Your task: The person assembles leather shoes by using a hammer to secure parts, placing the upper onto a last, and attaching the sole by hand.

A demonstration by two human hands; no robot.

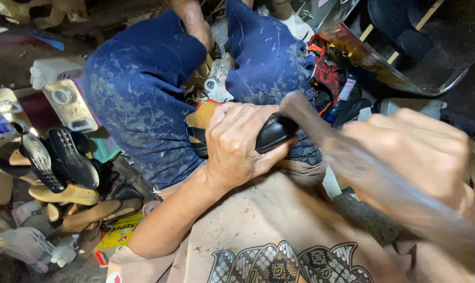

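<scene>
Tightly, left hand [237,141] clamps black shoe [274,131] between knees; right hand [421,152] grips blurred tool [311,120].

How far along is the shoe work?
Done: cannot tell; most of the black shoe is hidden. In hand: left hand presses it onto the lap, right hand grips a blurred tool meeting the shoe. Left: loose soles lie piled beside the leg.

At your lower left, a flat yellow package [119,231] with red print lies on the floor near the shoe soles. At your upper right, a tube [346,89] carries a white and red label.
</scene>
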